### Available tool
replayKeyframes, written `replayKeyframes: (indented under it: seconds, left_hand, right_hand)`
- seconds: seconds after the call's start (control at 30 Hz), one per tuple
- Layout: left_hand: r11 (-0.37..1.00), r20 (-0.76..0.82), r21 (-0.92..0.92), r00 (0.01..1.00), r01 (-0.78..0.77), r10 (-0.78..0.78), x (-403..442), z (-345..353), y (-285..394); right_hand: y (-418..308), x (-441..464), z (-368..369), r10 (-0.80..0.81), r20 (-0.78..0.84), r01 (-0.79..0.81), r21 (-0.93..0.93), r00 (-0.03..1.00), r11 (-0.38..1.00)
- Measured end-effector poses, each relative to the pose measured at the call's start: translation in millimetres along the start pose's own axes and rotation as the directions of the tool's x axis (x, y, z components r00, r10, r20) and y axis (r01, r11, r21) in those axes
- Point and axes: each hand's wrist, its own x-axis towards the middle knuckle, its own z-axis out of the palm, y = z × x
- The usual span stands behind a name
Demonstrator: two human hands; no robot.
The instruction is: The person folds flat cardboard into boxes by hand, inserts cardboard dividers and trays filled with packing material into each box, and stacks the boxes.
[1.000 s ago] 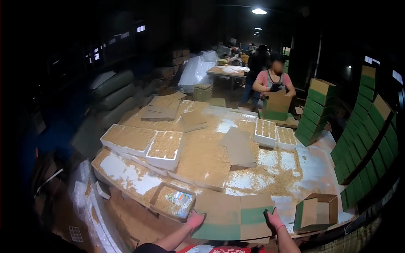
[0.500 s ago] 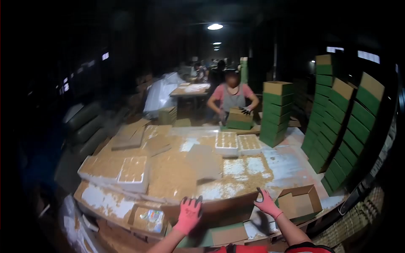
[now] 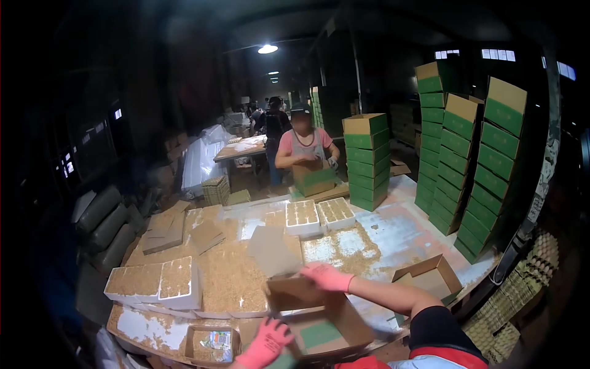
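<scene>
A brown and green cardboard box [image 3: 332, 320], its walls partly raised, is at the front edge of the table. My left hand [image 3: 269, 341], in a pink glove with dark fingertips, is at its left side, fingers bent against the cardboard. At the far wall of the box, my right hand [image 3: 327, 277] grips the top edge; its fingertips are partly hidden. Left of my left hand stands a small carton [image 3: 212, 344] with sawdust-like material and printed packets. Flat cardboard [image 3: 273, 249] lies beyond the box.
An open box [image 3: 430, 280] stands at right, with tall stacks of green boxes [image 3: 482, 184] behind. White foam trays [image 3: 178, 283] filled with tan material sit at left, others [image 3: 302, 215] farther back. A co-worker [image 3: 304, 144] handles a box across the table.
The cardboard went from flat to a partly folded box. My right hand moved leftward to its far wall, my left hand down beside it. The view turned to the right.
</scene>
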Motion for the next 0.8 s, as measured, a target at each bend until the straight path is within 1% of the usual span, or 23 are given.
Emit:
replayKeyframes:
  seconds: [0.07,0.13,0.17,0.2,0.23,0.27,0.33,0.37,0.4,0.47,0.5,0.53,0.57,0.6,0.63,0.67,0.7,0.73,0.77,0.8]
  left_hand:
    - [0.995,0.059,0.069,0.996,-0.074,0.07,-20,21,-48]
    - [0.986,0.165,-0.161,0.985,-0.032,0.059,-49,43,-67]
    - [0.961,0.214,-0.277,0.975,-0.003,0.065,-52,36,-70]
    - [0.934,0.253,-0.329,0.966,0.138,-0.053,-56,30,-51]
    - [0.94,0.011,-0.296,0.984,0.171,-0.175,-52,23,-22]
    - [0.938,-0.234,-0.275,0.932,0.211,-0.278,-44,22,4]
    - [0.925,-0.275,-0.226,0.891,0.305,-0.361,-3,29,8]
    - [0.943,-0.194,-0.175,0.929,0.283,-0.315,12,45,6]
    - [0.958,-0.112,-0.128,0.956,0.255,-0.27,26,65,0]
    - [0.979,-0.089,-0.03,0.975,0.202,-0.204,51,130,-8]
    - [0.984,-0.137,-0.069,0.975,0.166,-0.174,52,147,-13]
    - [0.982,-0.141,-0.145,0.979,0.124,-0.144,45,166,-11]
    - [0.973,-0.146,-0.213,0.982,0.086,-0.119,37,186,-10]
    - [0.959,-0.157,-0.279,0.983,0.048,-0.096,35,197,-12]
    - [0.954,-0.14,-0.297,0.986,0.05,-0.095,38,202,-10]
    - [0.968,-0.076,-0.25,0.996,0.034,-0.055,39,184,-14]
    - [0.988,0.073,-0.148,0.996,-0.044,0.055,38,167,-22]
    - [0.99,0.22,-0.058,0.965,-0.132,0.142,37,131,-33]
    - [0.992,0.013,0.035,0.993,-0.119,0.119,31,127,-45]
    - [0.986,-0.272,-0.163,0.962,-0.03,-0.016,13,81,-67]
  right_hand:
    - [21,-14,14,0.006,-0.039,-0.012,-0.17,0.999,0.985]
    - [3,-15,19,0.129,0.113,-0.085,-0.333,0.985,0.939]
    - [-10,-18,20,0.203,0.185,-0.11,-0.417,0.962,0.902]
    - [-23,-20,30,0.2,0.205,-0.087,-0.459,0.958,0.884]
    - [-45,-16,32,0.233,0.264,-0.075,-0.498,0.936,0.864]
    - [-68,-11,34,0.268,0.322,-0.06,-0.533,0.908,0.844]
    - [-97,-6,54,0.275,0.477,0.065,-0.581,0.835,0.811]
    - [-108,-5,62,0.281,0.55,0.132,-0.594,0.787,0.794]
    - [-109,-8,65,0.26,0.523,0.078,-0.538,0.812,0.839]
    - [-90,-28,48,0.231,0.461,-0.011,-0.43,0.857,0.903]
    - [-92,-33,19,0.261,0.503,-0.164,-0.23,0.824,0.959]
    - [-100,-47,10,0.297,0.318,-0.21,-0.279,0.9,0.937]
    - [-107,-55,4,0.307,0.114,-0.259,-0.312,0.945,0.914]
    - [-110,-53,1,0.297,-0.094,-0.311,-0.334,0.95,0.889]
    - [-106,-46,13,0.366,-0.183,-0.397,-0.185,0.913,0.899]
    - [-103,-39,36,0.45,-0.252,-0.469,-0.016,0.857,0.883]
    - [-102,-37,53,0.539,-0.301,-0.52,0.148,0.787,0.841]
    - [-105,-36,59,0.563,-0.32,-0.542,0.16,0.762,0.825]
    - [-106,-30,64,0.582,-0.345,-0.558,0.175,0.736,0.811]
    - [-108,-24,68,0.605,-0.371,-0.576,0.201,0.704,0.793]
